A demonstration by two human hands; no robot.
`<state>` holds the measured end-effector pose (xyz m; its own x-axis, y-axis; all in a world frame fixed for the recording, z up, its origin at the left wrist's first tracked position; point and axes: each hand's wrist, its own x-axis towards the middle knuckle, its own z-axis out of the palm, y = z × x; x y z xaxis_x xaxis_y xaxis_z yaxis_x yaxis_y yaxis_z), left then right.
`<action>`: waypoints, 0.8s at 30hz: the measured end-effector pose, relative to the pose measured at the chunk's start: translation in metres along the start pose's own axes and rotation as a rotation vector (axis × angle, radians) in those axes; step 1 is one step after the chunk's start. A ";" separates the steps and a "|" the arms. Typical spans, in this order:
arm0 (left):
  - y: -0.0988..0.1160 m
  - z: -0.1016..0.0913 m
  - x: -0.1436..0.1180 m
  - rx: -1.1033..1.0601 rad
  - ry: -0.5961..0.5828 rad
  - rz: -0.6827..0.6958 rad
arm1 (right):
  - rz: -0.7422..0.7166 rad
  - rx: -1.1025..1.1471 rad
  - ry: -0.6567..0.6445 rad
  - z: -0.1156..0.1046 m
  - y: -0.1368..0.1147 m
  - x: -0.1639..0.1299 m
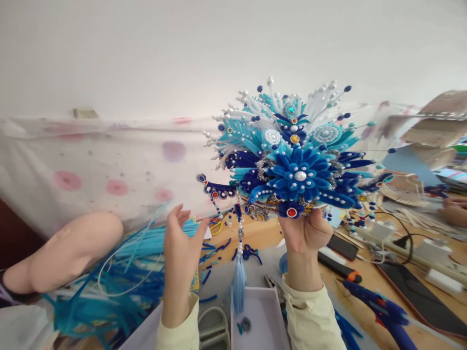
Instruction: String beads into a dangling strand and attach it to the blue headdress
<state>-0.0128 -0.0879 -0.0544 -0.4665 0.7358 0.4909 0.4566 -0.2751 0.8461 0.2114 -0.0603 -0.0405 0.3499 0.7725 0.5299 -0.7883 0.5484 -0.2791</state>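
A large blue, turquoise and white headdress point(299, 175) is held up in front of me, covered with fuzzy petals, pearls, beads and gem-like studs. My right hand point(306, 231) grips its lower rim from beneath; the inside of the headdress is hidden. My left hand point(182, 243) is raised to the left, thumb and fingers apart, with nothing in it. Between the two hands a pale blue tassel point(239, 282) hangs on a beaded string from the headdress, apart from my left hand.
Turquoise and blue pipe cleaners point(105, 291) lie heaped at left, beside another person's bare limb point(80, 248). A white tray point(259, 316) and scissors point(215, 325) are below. At right are a blue glue gun point(379, 306), phone point(419, 296), power strip point(412, 257) and another person's hand point(454, 211).
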 end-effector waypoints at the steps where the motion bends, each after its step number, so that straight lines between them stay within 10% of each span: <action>1: -0.004 0.007 0.000 -0.066 -0.014 0.013 | 0.002 -0.006 -0.003 -0.002 -0.001 0.001; 11: -0.003 0.030 -0.001 -0.420 -0.430 -0.122 | 0.022 -0.035 0.003 -0.008 0.000 -0.001; 24: -0.003 0.008 -0.001 -0.308 -0.529 -0.164 | 0.008 -0.029 0.000 0.003 -0.002 -0.007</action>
<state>-0.0073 -0.0832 -0.0589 -0.0386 0.9681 0.2477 0.1350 -0.2405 0.9612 0.2089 -0.0682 -0.0411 0.3433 0.7771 0.5275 -0.7761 0.5510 -0.3066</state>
